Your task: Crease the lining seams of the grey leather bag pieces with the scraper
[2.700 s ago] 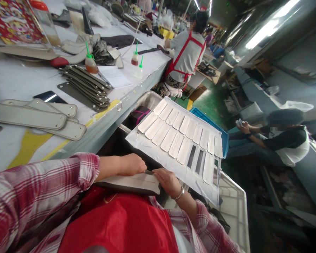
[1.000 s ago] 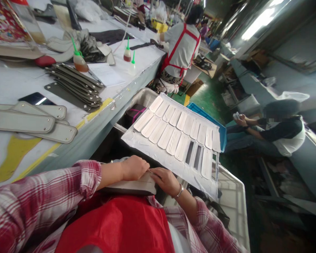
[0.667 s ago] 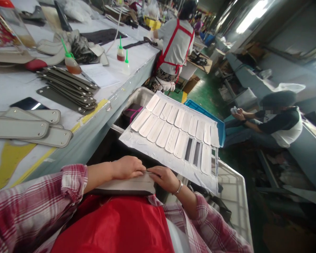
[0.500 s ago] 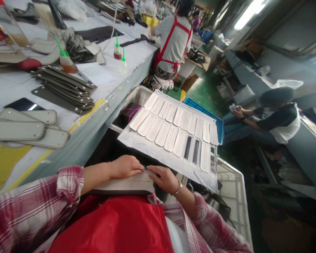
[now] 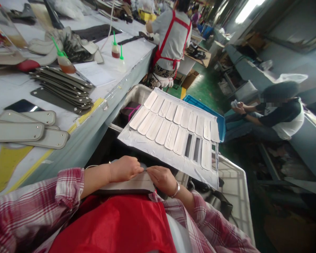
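Across my lap lies a pale, flat panel (image 5: 129, 186) with a dark lower edge; its exact kind is not clear. My left hand (image 5: 126, 168) is closed at the panel's far edge, with thumb and fingers pinched together. Close beside it, my right hand (image 5: 163, 178) pinches the same edge, its fingers pressed together. The fingertips of both hands nearly meet, and they partly hide the edge between them. Just beyond my hands is a white board (image 5: 139, 143) bearing rows of pale rounded strips (image 5: 159, 130).
A white crate (image 5: 234, 172) sits under the board, with a blue tray (image 5: 221, 124) behind it. On the table to the left are stacked dark grey pieces (image 5: 64, 89), light grey straps (image 5: 15, 131) and green-tipped bottles (image 5: 64, 63). One co-worker (image 5: 172, 38) stands ahead; another (image 5: 276, 112) sits right.
Both hands stay at the panel's far edge. My right fingers have drawn closer together and the fingertips sit slightly differently. The view has shifted a little.
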Action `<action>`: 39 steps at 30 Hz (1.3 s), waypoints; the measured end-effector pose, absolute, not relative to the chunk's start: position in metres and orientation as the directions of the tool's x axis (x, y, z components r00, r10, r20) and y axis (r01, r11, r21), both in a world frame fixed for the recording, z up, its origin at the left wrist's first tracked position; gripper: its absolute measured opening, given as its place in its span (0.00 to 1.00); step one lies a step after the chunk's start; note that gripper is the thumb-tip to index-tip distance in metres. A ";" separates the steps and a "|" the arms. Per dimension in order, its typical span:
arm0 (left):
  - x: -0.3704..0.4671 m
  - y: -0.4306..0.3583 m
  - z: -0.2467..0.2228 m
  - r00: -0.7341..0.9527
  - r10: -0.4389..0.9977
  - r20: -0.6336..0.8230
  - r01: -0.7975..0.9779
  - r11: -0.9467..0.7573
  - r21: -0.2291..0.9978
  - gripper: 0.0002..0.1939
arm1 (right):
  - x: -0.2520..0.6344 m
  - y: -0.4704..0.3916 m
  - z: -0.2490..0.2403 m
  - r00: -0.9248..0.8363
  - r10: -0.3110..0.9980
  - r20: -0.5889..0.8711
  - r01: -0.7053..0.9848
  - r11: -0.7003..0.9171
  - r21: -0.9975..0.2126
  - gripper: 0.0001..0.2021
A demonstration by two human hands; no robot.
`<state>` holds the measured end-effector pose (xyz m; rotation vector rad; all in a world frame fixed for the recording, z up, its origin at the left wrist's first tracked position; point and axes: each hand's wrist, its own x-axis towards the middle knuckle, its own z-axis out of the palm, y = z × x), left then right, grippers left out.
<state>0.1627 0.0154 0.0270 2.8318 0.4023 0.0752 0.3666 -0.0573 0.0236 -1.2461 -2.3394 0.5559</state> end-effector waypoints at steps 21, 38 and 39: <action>0.166 -0.023 0.030 0.948 0.316 -0.036 0.317 -0.948 0.034 0.12 | 0.349 -0.056 0.049 -0.701 0.689 -0.187 0.704 0.710 -0.023 0.12; 0.156 -0.026 0.026 0.922 0.387 0.007 0.385 -0.919 0.082 0.14 | 0.361 -0.009 0.025 -0.567 0.784 -0.253 0.642 0.227 -0.732 0.04; 0.152 -0.022 0.025 0.918 0.396 0.014 0.392 -0.912 0.124 0.14 | 0.361 -0.008 0.025 -0.573 0.779 -0.255 0.636 0.226 -0.738 0.03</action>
